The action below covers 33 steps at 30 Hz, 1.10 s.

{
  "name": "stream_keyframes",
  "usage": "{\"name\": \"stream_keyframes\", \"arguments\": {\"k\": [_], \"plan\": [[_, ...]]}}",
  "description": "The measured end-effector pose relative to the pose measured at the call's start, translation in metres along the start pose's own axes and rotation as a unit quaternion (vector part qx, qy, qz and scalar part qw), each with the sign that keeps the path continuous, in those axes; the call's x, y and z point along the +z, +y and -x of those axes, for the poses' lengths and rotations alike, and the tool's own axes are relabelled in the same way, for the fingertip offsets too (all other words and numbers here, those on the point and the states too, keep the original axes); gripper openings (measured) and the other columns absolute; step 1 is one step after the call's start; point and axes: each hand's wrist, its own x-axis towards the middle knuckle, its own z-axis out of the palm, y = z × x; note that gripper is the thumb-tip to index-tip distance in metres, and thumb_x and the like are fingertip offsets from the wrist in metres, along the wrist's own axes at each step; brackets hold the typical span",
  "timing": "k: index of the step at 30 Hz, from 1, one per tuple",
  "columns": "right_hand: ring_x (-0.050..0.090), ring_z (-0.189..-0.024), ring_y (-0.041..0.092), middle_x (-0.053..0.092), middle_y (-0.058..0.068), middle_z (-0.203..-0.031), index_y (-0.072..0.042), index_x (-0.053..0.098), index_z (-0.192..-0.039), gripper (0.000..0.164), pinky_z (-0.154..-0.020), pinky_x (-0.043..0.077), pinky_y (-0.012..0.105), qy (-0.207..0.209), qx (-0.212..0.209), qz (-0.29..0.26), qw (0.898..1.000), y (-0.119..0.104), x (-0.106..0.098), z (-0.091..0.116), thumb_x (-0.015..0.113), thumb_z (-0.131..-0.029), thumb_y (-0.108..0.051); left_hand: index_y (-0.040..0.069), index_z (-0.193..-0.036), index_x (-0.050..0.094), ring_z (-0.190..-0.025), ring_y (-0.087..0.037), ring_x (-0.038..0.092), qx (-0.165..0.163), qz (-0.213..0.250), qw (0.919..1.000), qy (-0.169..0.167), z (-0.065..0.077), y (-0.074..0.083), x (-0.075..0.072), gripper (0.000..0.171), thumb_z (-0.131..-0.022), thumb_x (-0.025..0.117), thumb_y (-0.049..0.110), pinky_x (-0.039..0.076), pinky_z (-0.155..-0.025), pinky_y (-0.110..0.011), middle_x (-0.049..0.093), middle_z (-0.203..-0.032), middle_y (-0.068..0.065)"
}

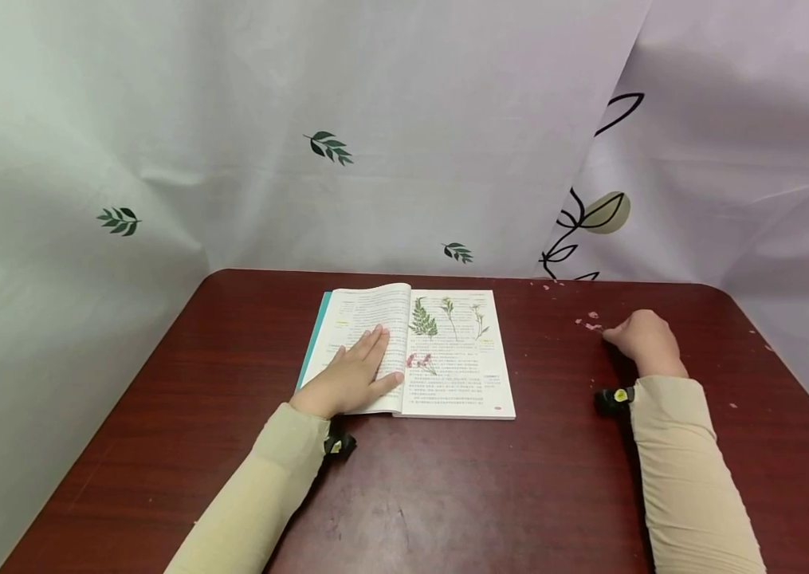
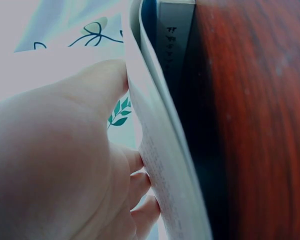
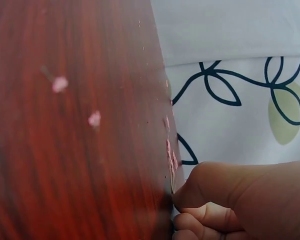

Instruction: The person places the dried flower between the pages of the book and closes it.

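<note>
An open book (image 1: 457, 399) lies on the table, and my left hand (image 1: 350, 379) rests flat on its left page with the fingers spread. Pressed plants lie on the right page: a green fern-like leaf (image 1: 423, 319), two thin stems with small pale flowers (image 1: 449, 311), and a pink flower sprig (image 1: 422, 363) close to the spine. Off to the right of the book, my right hand (image 1: 644, 339) pinches the stem of another pink flower sprig (image 3: 170, 155) between thumb and curled fingers, low at the tabletop.
Loose pink petals (image 3: 60, 84) are scattered over the right part of the dark red-brown table (image 1: 404, 494). Behind the table's far edge hangs a white curtain (image 1: 390, 191) with leaf prints.
</note>
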Motion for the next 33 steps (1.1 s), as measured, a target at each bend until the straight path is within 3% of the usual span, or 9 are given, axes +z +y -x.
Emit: {"name": "stream_keyframes", "arguments": {"k": [3, 9, 14, 19, 25, 33], "plan": [[0.049, -0.064, 0.03, 0.056, 0.014, -0.065, -0.006, 0.06, -0.055, 0.033, -0.062, 0.045, 0.044, 0.006, -0.017, 0.001, 1.0, -0.0018, 0.0004, -0.0002, 0.062, -0.081, -0.026, 0.008, -0.151, 0.007, -0.143, -0.023, 0.005, -0.002, 0.001, 1.0, -0.001, 0.0005, 0.0002, -0.0003, 0.081, -0.095, 0.036, 0.058, 0.012, -0.11, -0.055, 0.003, -0.157, -0.007], [0.049, -0.056, 0.021, 0.048, -0.004, -0.047, -0.012, 0.055, -0.047, 0.034, -0.056, 0.04, 0.033, 0.025, -0.044, -0.013, 0.999, -0.0022, -0.0011, -0.0005, 0.06, -0.08, -0.02, 0.008, -0.151, 0.007, -0.143, -0.023, 0.004, -0.002, 0.003, 1.0, -0.002, -0.0001, 0.001, -0.0008, 0.081, -0.095, 0.036, 0.058, 0.012, -0.11, -0.055, 0.003, -0.157, -0.007], [0.057, -0.06, 0.015, 0.063, -0.001, -0.054, -0.005, 0.071, -0.062, 0.024, -0.061, 0.044, 0.033, 0.016, -0.052, -0.046, 0.997, -0.0022, 0.0, -0.0017, 0.063, -0.08, -0.02, 0.009, -0.151, 0.007, -0.143, -0.022, 0.004, -0.005, 0.004, 1.0, -0.003, 0.0004, 0.0007, -0.0006, 0.081, -0.095, 0.036, 0.059, 0.011, -0.111, -0.054, 0.002, -0.157, -0.006], [0.06, -0.058, 0.01, 0.065, 0.0, -0.059, 0.001, 0.069, -0.076, 0.019, -0.058, 0.047, 0.027, 0.004, -0.037, -0.106, 0.994, -0.0036, 0.0031, -0.0031, 0.064, -0.08, -0.017, 0.009, -0.151, 0.007, -0.143, -0.022, 0.004, -0.006, 0.009, 0.9999, -0.004, 0.0015, 0.0015, -0.0015, 0.081, -0.095, 0.037, 0.058, 0.011, -0.111, -0.054, 0.002, -0.157, -0.006], [0.065, -0.061, 0.008, 0.065, 0.003, -0.071, 0.011, 0.06, -0.098, 0.024, -0.058, 0.054, 0.026, -0.028, -0.011, -0.227, 0.973, -0.0021, 0.0047, -0.0067, 0.064, -0.086, -0.009, 0.008, -0.151, 0.008, -0.143, -0.023, 0.004, -0.002, 0.009, 1.0, -0.002, 0.0019, 0.0021, -0.0022, 0.081, -0.095, 0.038, 0.057, 0.012, -0.11, -0.055, 0.003, -0.157, -0.007], [0.065, -0.065, 0.005, 0.068, 0.001, -0.075, 0.02, 0.053, -0.114, 0.036, -0.065, 0.055, 0.026, -0.068, -0.03, -0.32, 0.945, -0.0073, 0.0034, -0.0063, 0.06, -0.091, -0.006, 0.008, -0.151, 0.007, -0.143, -0.023, 0.004, -0.001, 0.006, 1.0, -0.005, 0.0011, 0.0023, -0.0024, 0.081, -0.095, 0.037, 0.058, 0.012, -0.11, -0.055, 0.003, -0.157, -0.007]]}}
